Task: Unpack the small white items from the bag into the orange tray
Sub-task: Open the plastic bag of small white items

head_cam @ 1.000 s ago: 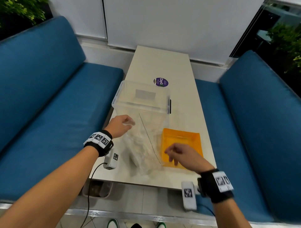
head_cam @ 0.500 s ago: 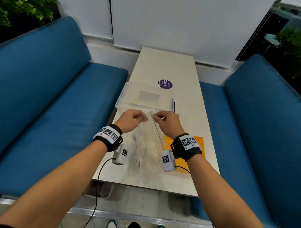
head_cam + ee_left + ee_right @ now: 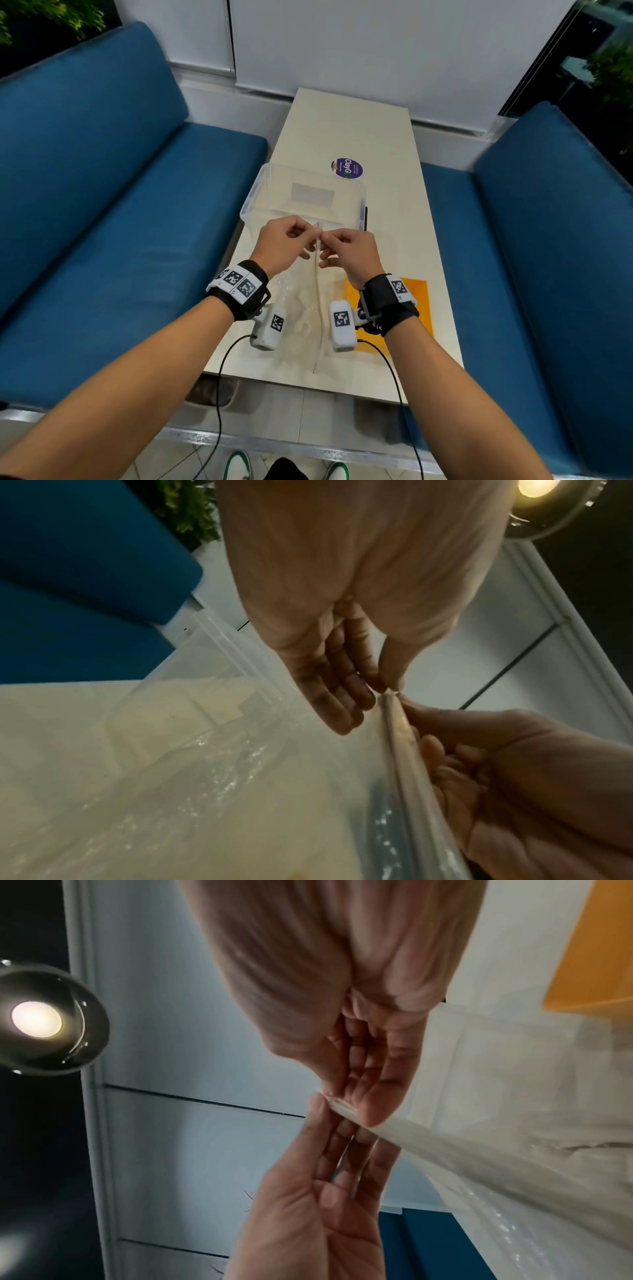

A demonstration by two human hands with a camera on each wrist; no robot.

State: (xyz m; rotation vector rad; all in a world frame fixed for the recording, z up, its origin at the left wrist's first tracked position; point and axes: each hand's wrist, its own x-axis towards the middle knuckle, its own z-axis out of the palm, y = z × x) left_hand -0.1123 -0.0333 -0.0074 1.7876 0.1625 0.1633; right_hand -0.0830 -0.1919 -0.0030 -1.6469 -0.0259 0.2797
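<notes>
A clear plastic zip bag (image 3: pixel 301 308) hangs over the table with its closed top strip (image 3: pixel 397 739) held up between both hands. My left hand (image 3: pixel 291 240) pinches one side of the strip's end, and my right hand (image 3: pixel 342 245) pinches the other side, thumb tips almost touching. In the right wrist view the strip (image 3: pixel 346 1110) sits between thumb and forefinger. Pale contents show dimly through the bag (image 3: pixel 205 791); single white items cannot be made out. The orange tray (image 3: pixel 416 301) lies on the table under my right wrist, partly hidden.
A clear plastic bin (image 3: pixel 305 192) stands just behind the hands. A round purple sticker (image 3: pixel 346 168) lies beyond it on the cream table (image 3: pixel 349 126). Blue sofas (image 3: pixel 102 205) flank the table on both sides. Cables hang from the wrist cameras over the near edge.
My right hand left the orange tray and rose to the bag's top, meeting the left hand. Both hands now pinch the strip closer together than half a second ago.
</notes>
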